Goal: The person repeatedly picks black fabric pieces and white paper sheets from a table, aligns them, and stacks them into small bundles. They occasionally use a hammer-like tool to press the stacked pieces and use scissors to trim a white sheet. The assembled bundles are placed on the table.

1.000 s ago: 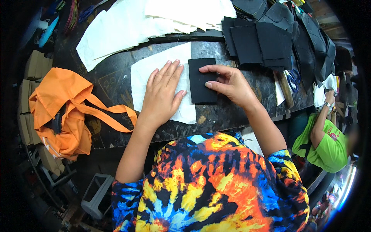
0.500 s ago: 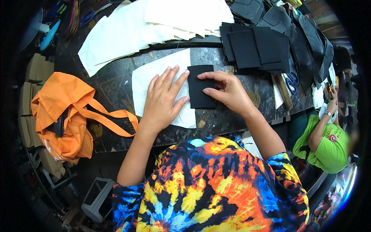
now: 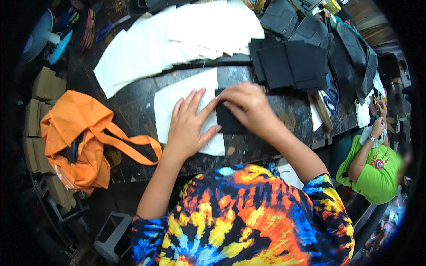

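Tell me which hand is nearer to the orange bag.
Left. The left hand rests on the white cloth piece, to the right of the orange bag; the right hand is farther right, at the black piece.

Your head camera, the left of a pair, looks steeply down past your shirt [image 3: 248, 217] to your left hand [image 3: 188, 123] and right hand [image 3: 247, 106] from close above. Its wide fisheye view bends the edge of the table [image 3: 133, 109].

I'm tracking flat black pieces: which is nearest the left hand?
The lone black piece beneath the right hand; the others overlap in a pile farther away.
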### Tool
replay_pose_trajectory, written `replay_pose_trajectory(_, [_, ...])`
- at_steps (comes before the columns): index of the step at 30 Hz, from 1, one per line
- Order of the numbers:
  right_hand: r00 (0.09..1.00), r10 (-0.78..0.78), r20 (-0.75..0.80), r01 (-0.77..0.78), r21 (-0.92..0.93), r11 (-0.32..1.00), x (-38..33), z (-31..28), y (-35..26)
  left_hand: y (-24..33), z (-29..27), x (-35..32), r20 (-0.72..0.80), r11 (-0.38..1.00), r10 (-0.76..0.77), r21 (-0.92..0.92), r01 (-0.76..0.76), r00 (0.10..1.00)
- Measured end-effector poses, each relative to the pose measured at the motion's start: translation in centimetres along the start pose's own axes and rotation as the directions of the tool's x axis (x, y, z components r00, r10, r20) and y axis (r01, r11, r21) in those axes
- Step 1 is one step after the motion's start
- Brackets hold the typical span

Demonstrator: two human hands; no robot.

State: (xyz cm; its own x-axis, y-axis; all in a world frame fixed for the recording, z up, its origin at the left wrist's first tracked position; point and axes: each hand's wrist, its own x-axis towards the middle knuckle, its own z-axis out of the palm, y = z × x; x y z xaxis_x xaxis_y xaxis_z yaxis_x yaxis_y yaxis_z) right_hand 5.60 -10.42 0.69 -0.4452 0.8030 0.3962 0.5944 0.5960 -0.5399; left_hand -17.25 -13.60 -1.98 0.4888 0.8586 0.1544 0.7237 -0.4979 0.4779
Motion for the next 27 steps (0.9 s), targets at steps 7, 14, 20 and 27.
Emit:
replay_pose_trajectory(7, [0.985,-0.046,0.164,0.058,-0.072,0.996,-0.8,0.9,-0.1,-0.2,-2.2,0.9,-0.028,0.959,-0.055,-0.281,0.045,0.998])
replay_pose_trajectory(14, [0.948,0.040,0.315,-0.074,0.097,0.993,2.4,-2.5,0.7,-7.8,-7.9,14.7,-0.515,0.925,-0.370,-0.285,0.253,0.774])
replay_pose_trajectory(20, [0.985,0.170,-0.040,-0.173,-0.090,0.981,10.5,-2.7,6.7,-13.3,-7.0,22.3,-0.264,0.835,-0.544,-0.264,0.483,0.796])
replay_pose_trajectory(27, [0.985,0.172,-0.005,-0.170,-0.185,0.968,11.9,-1.4,9.7,-8.1,-13.7,20.4,-0.215,0.999,-0.004,0.040,0.013,0.977])
